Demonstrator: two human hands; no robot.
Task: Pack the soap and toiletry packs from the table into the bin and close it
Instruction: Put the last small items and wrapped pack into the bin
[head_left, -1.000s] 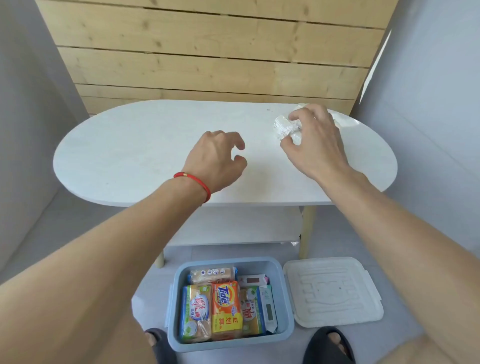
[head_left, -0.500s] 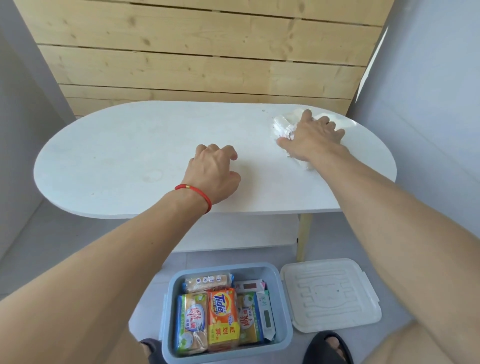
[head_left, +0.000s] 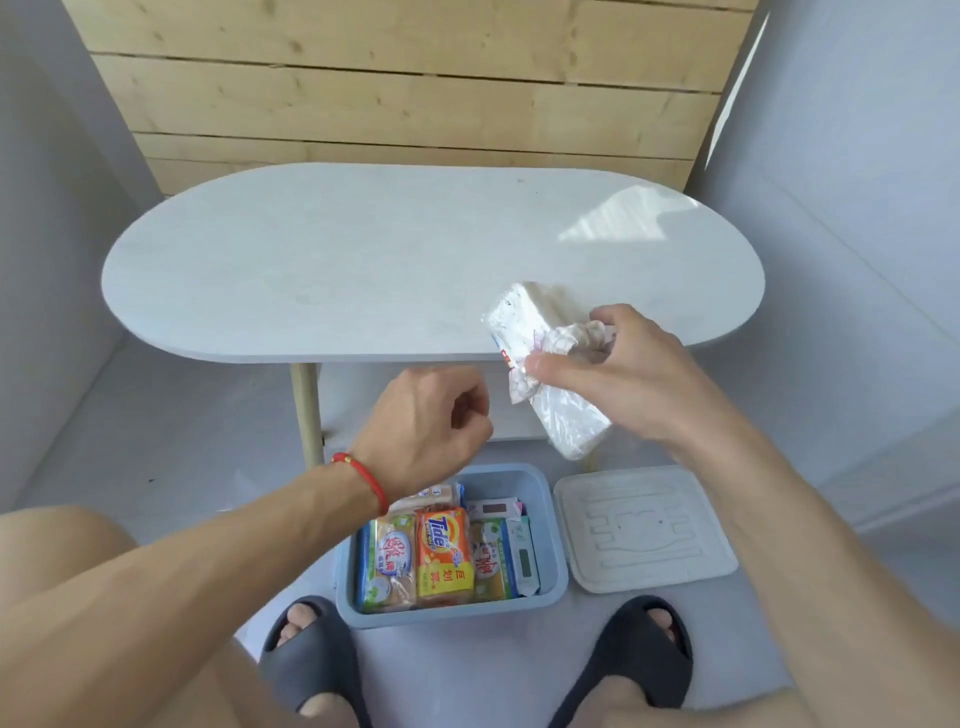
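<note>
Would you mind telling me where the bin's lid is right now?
In the head view, the white lid lies flat on the floor, immediately right of the open blue bin, below the table's right end.

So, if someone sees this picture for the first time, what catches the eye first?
Probably the right hand, holding a white plastic-wrapped pack in the air in front of the table edge. Next, the colourful soap packs in the open blue bin on the floor, its white lid lying beside it.

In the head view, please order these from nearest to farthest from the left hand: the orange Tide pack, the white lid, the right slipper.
From the left hand:
1. Orange Tide pack, in the bin just below.
2. White lid, on the floor right of the bin.
3. Right slipper, bottom right.
</note>
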